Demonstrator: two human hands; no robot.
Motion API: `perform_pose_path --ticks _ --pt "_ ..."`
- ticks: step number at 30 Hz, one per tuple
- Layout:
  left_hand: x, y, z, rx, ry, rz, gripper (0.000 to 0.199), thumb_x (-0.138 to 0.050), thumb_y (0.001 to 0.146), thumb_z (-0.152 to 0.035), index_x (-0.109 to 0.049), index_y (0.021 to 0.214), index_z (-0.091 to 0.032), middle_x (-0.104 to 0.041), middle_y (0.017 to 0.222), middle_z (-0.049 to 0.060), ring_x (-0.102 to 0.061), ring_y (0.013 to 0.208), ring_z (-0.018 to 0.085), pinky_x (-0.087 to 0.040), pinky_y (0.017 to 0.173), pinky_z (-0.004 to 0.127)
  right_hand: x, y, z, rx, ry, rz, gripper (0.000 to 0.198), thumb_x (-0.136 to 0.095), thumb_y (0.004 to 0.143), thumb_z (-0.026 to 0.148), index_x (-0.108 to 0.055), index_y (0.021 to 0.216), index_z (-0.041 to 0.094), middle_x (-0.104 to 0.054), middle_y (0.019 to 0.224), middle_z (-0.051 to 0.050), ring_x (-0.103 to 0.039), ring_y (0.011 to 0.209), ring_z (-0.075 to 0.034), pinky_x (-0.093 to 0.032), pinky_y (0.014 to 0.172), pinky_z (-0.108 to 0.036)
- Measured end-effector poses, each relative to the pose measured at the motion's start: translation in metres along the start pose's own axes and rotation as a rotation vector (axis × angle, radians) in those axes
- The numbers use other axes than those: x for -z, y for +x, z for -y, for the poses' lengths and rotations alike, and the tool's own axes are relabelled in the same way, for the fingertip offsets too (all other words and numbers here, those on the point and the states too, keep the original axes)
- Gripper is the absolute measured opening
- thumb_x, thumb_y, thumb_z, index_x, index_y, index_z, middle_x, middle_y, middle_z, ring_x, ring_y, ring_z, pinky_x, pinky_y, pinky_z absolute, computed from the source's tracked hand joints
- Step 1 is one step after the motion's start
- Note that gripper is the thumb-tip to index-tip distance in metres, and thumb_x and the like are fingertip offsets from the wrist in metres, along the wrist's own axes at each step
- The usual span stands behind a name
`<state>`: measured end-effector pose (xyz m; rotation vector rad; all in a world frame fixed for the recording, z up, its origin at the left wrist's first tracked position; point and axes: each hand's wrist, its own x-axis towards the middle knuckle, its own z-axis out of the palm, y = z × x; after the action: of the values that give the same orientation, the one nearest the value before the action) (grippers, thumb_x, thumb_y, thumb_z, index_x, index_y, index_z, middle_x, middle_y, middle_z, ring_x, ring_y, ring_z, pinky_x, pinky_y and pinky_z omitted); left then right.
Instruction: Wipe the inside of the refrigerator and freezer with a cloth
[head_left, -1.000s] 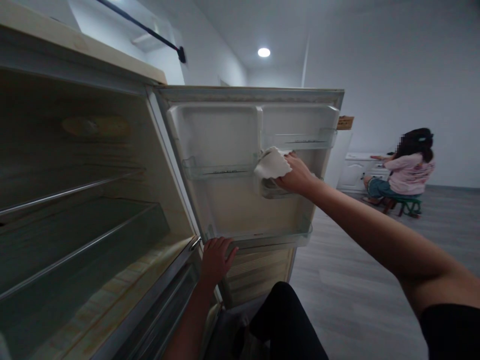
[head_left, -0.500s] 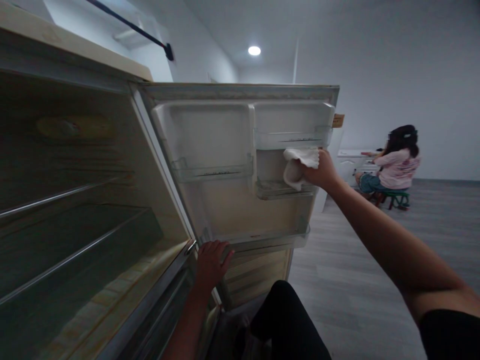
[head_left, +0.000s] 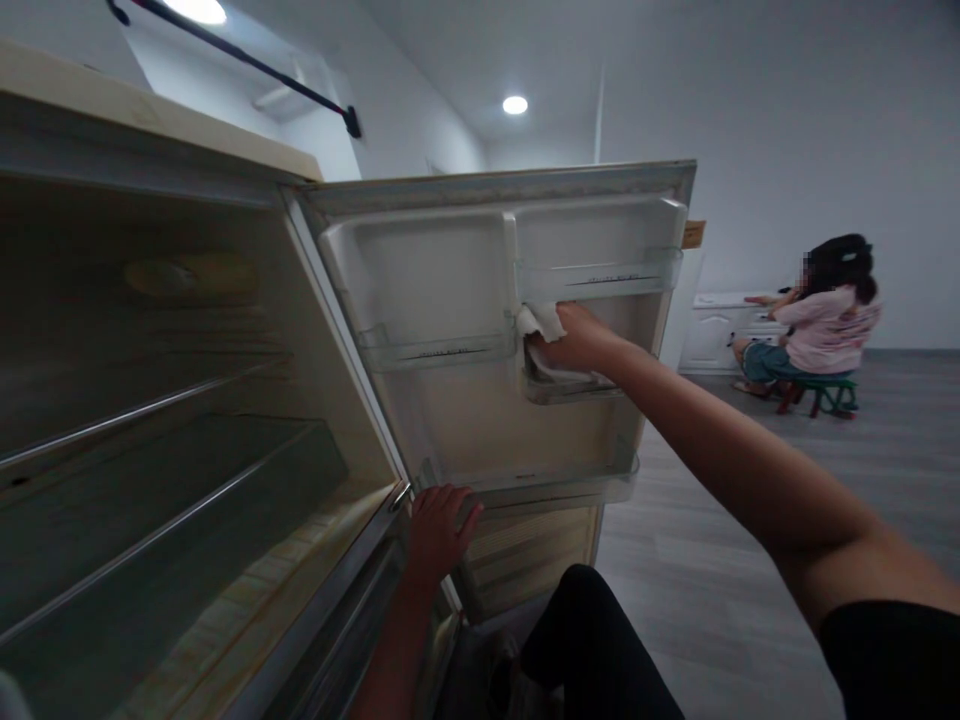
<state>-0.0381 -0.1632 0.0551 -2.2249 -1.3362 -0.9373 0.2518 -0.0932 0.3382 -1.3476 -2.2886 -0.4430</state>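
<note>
My right hand (head_left: 581, 340) is closed on a white cloth (head_left: 541, 322), pressed against the inside of the open fridge door (head_left: 465, 420). It sits at the left end of the space between the upper right door shelf (head_left: 600, 280) and the small lower shelf (head_left: 577, 390); part of the cloth hangs into that lower shelf. My left hand (head_left: 442, 530) lies with fingers stretched out at the hinge-side end of the long bottom door shelf (head_left: 559, 490). Another clear door shelf (head_left: 442, 350) is fixed on the door's left half.
The fridge interior (head_left: 187, 460) with its glass shelves lies to my left. My bent knee (head_left: 585, 620) is below the door. Far right, a person (head_left: 829, 310) in a pink shirt sits on a green stool (head_left: 832, 393) beside a white cabinet (head_left: 709, 335).
My right hand has moved left with the cloth, from the middle of the small shelf to its left end. The left hand stays in place; the view has shifted slightly.
</note>
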Motion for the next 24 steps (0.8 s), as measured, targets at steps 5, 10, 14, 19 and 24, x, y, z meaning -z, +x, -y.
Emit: perform_pose_path --ticks 5,10,14,19,24 --pt "0.0 0.0 -0.001 0.008 -0.005 -0.004 0.022 -0.057 0.1 -0.042 -0.067 0.108 -0.024 -0.074 0.098 0.007 -0.068 0.095 0.028 -0.049 0.092 0.046 0.002 0.001 -0.002 -0.081 -0.064 0.03 0.033 -0.056 0.094 0.032 -0.075 0.116 0.016 -0.074 0.119 -0.018 -0.069 0.111 -0.031 -0.052 0.087 -0.034" --pt "-0.001 0.002 -0.003 0.005 0.0 -0.027 0.019 -0.058 0.099 -0.041 -0.067 0.107 -0.026 -0.074 0.099 0.005 -0.067 0.095 0.028 -0.048 0.092 0.046 0.011 -0.021 -0.039 -0.285 -0.185 -0.038 0.038 -0.059 0.093 0.035 -0.072 0.122 0.014 -0.073 0.12 -0.02 -0.068 0.111 -0.035 -0.052 0.092 -0.041" --pt "-0.006 0.004 -0.006 -0.002 0.027 -0.057 0.021 -0.057 0.1 -0.041 -0.067 0.106 -0.023 -0.073 0.097 0.005 -0.066 0.093 0.026 -0.047 0.091 0.043 0.012 -0.026 -0.06 -0.324 -0.188 -0.031 0.04 -0.066 0.088 0.028 -0.071 0.125 0.011 -0.072 0.125 -0.021 -0.066 0.119 -0.036 -0.051 0.1 -0.043" --pt "-0.008 0.01 -0.012 0.01 0.057 -0.082 0.023 -0.054 0.101 -0.042 -0.068 0.104 -0.023 -0.073 0.094 0.004 -0.066 0.091 0.026 -0.045 0.09 0.042 -0.003 -0.013 -0.064 -0.073 0.161 0.17 0.03 -0.065 0.09 0.02 -0.073 0.119 0.015 -0.075 0.122 -0.013 -0.07 0.113 -0.026 -0.055 0.1 -0.036" --pt "-0.005 0.011 -0.015 0.03 0.038 -0.035 0.021 -0.056 0.1 -0.039 -0.069 0.106 -0.023 -0.074 0.096 0.006 -0.067 0.092 0.027 -0.046 0.091 0.043 -0.022 -0.007 -0.047 0.142 0.385 0.234 0.031 -0.06 0.086 0.008 -0.074 0.111 0.018 -0.077 0.119 -0.004 -0.072 0.107 -0.018 -0.056 0.096 -0.03"
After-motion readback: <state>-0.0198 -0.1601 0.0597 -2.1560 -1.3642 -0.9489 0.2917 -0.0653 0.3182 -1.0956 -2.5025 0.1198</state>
